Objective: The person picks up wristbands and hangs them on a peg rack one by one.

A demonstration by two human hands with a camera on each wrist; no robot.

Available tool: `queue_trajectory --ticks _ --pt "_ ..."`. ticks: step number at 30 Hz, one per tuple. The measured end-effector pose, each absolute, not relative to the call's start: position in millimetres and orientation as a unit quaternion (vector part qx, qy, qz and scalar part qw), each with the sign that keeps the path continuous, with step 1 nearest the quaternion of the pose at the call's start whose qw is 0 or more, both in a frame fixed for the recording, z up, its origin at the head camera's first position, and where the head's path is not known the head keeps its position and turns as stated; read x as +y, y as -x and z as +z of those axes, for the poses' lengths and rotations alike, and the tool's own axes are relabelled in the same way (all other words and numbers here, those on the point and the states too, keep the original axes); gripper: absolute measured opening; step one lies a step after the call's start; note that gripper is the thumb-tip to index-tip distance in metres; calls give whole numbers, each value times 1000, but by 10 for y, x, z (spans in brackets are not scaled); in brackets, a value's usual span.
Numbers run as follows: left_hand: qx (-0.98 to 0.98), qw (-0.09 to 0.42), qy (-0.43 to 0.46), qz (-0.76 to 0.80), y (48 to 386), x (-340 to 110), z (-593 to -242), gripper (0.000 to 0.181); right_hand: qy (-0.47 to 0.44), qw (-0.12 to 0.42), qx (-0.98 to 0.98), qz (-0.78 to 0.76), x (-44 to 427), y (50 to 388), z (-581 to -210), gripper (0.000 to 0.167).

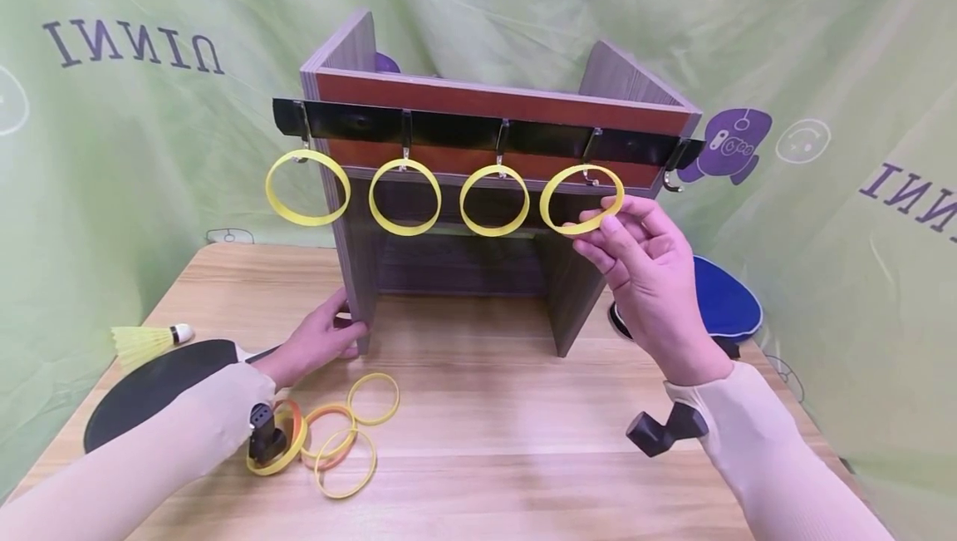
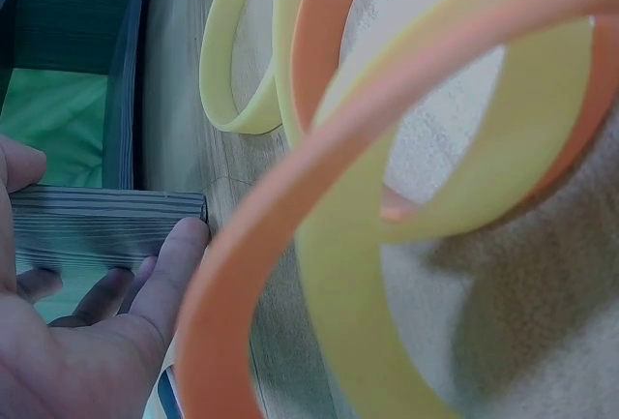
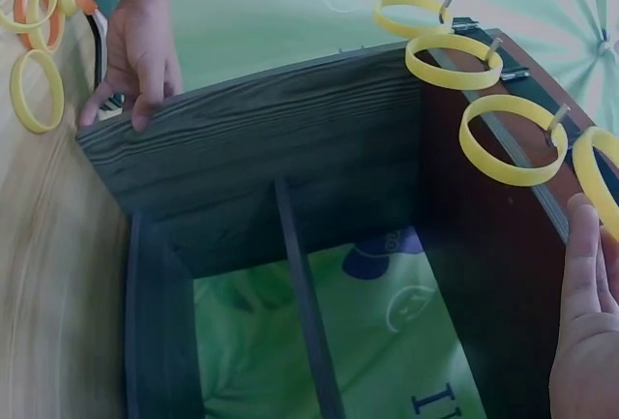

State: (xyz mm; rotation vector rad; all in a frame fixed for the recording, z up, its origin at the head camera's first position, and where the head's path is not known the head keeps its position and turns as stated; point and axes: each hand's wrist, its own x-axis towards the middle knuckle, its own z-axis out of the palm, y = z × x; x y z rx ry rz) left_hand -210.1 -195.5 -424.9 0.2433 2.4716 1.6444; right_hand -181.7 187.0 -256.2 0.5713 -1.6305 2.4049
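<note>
Seemingly for steadiness, the stand [image 1: 463, 265] was gripped by the left hand [image 1: 320, 340], a ring [image 1: 546, 204] above it pinched by the right hand [image 1: 656, 283].

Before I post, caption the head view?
Right hand pinches a yellow ring at the hook rail, three more rings hanging alongside, while the left hand grips the wood-grain stand.

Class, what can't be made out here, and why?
Head: part of the black paddle, behind the left sleeve.
Head: part of the blue paddle, behind the right hand.
Right wrist: the right side of the held ring, cut off by the edge.
Left wrist: the lower end of the near orange ring, cut off by the edge.
</note>
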Motion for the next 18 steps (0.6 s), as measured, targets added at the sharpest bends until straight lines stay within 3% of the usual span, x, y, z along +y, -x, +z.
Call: queue_trajectory --ticks 18 --pt "824 87 -88 554 2102 -1961 -4255 70 -177 56 -568 802 1870 1912 -2743 17"
